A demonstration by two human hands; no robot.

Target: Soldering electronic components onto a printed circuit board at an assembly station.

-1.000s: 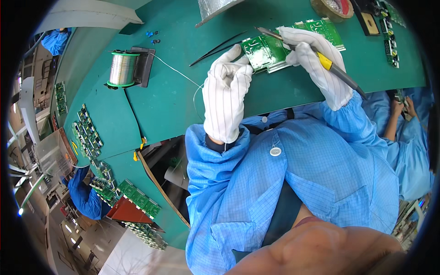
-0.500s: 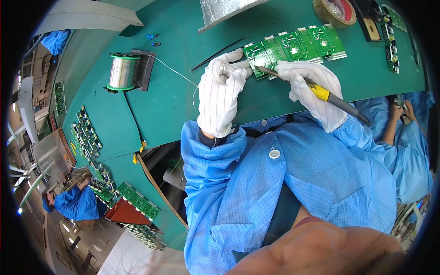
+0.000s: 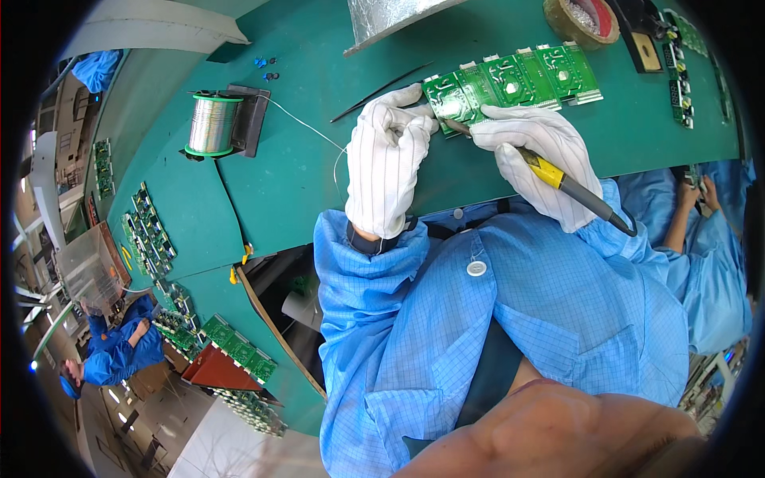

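Note:
My right hand (image 3: 542,159), in a white striped glove, is closed round a soldering iron (image 3: 548,170) with a yellow and grey handle. Its tip reaches the lower edge of the leftmost section of a green circuit board panel (image 3: 510,84). At the panel's left end is my gloved left hand (image 3: 385,167), its fingers pinched together. Solder wire (image 3: 309,130) runs from a spool (image 3: 213,127) into this hand; the fingers hide its end. Black tweezers (image 3: 378,93) lie just beyond the left hand.
Silvery foil-covered ducting (image 3: 390,24) stands at the back. A tape roll (image 3: 582,20) and a sponge holder (image 3: 644,52) sit at the back right. More circuit boards (image 3: 151,231) lie at the left. Co-workers sit at the right and far left.
The soldering iron's tip has shifted slightly down, to the panel's lower edge, and my right hand has tilted with it. My left hand is almost still. The far-left co-worker has moved.

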